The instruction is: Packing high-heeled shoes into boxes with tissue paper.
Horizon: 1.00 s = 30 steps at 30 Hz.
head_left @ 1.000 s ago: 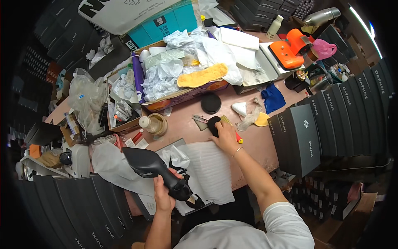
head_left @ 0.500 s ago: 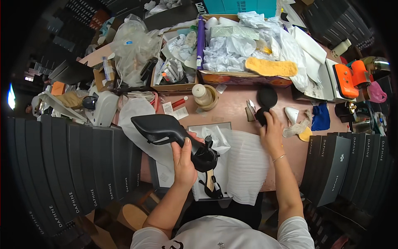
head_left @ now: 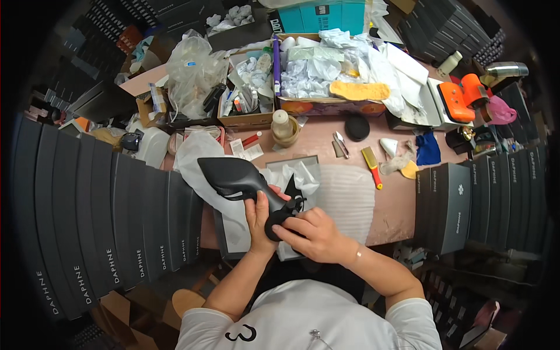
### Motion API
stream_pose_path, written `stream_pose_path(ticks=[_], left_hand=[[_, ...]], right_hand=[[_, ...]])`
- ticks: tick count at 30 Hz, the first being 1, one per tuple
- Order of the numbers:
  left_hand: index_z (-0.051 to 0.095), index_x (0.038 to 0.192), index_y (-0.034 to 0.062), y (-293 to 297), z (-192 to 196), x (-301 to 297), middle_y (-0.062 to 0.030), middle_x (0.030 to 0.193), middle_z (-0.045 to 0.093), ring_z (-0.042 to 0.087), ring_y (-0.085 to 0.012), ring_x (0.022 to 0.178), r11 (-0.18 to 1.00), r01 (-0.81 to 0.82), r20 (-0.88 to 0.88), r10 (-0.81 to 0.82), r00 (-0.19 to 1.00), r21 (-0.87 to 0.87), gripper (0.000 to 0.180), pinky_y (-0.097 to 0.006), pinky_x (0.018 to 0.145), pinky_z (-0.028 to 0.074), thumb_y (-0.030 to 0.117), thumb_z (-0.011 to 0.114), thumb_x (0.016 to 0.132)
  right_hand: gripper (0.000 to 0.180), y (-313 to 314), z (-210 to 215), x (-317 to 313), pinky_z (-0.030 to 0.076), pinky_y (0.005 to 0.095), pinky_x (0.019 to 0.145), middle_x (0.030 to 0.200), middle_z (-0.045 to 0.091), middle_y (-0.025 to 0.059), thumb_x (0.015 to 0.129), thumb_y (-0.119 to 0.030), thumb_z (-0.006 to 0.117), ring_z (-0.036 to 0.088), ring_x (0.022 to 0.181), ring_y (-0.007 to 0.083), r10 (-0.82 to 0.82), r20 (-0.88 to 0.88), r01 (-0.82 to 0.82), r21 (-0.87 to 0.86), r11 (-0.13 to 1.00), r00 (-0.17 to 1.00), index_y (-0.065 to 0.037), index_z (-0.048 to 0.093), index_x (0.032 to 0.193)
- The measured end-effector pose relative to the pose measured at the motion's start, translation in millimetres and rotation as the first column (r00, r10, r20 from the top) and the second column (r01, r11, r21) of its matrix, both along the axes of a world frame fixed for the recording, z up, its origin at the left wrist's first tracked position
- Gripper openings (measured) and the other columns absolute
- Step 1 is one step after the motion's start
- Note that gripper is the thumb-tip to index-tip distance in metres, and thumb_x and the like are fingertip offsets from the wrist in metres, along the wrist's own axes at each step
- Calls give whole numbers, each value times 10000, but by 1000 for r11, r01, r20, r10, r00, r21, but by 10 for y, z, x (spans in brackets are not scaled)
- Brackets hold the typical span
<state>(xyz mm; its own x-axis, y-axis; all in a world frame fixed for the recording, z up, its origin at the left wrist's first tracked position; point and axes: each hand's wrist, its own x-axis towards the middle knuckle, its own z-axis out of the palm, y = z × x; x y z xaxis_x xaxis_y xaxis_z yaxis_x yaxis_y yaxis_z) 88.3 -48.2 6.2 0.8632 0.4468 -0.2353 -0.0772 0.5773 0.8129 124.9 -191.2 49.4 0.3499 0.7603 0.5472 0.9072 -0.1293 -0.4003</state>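
My left hand (head_left: 261,224) is wrapped round a black pointed-toe shoe (head_left: 230,174), its toe tilted up and to the left. Against the heel end of that shoe, my right hand (head_left: 314,236) presses a small round black pad (head_left: 276,224), pinched in its fingers. The ankle straps stick up beside my fingers and are partly hidden. Beneath both hands lies an open shoe box (head_left: 232,238) with white tissue (head_left: 303,178) in it. White wrapping sheet (head_left: 345,201) spreads over the box's right side.
A round black case (head_left: 357,126), small snips (head_left: 342,146) and a yellow-and-red brush (head_left: 371,166) lie toward the back right. Dark shoe boxes stand in rows at left (head_left: 125,216) and right (head_left: 446,207). A bottle (head_left: 282,125) stands before the paper-filled carton (head_left: 332,108).
My right hand has come from beside the round case to the shoe, bringing the black pad. The brush now shows on the table. My left hand keeps hold of the shoe.
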Motion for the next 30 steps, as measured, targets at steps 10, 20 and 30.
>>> stream_pose_path(ticks=[10,20,30], left_hand=[[523,1046,2,534,9,-723,-108,963,622,628,-147,776,977,208,-16,-209,978,-36,280,-292,670,539,272,490,979],[574,1127,-31,977,-540,-651,-207,1038,595,534,-384,1013,10,533,-505,-307,807,846,398,-452,896,427,128,663,773],[683,923,98,-107,-1391,89,-93,1082,599,448,-285,1215,-778,-115,-728,-621,290,617,218,-599,1112,168,194,636,733]], right_hand=[[457,399,155,-750,471,373,826,1054,543,139,748,37,574,557,952,325,-89,-569,101,-11,995,817,-18,571,1202],[391,-352,-718,-986,467,289,792,1016,603,101,868,-65,534,583,878,190,-309,-904,532,-113,839,296,-12,544,1255],[336,-845,-1792,-515,451,251,841,1064,607,51,904,-93,502,562,954,122,-141,-986,825,-151,544,-87,11,545,1220]])
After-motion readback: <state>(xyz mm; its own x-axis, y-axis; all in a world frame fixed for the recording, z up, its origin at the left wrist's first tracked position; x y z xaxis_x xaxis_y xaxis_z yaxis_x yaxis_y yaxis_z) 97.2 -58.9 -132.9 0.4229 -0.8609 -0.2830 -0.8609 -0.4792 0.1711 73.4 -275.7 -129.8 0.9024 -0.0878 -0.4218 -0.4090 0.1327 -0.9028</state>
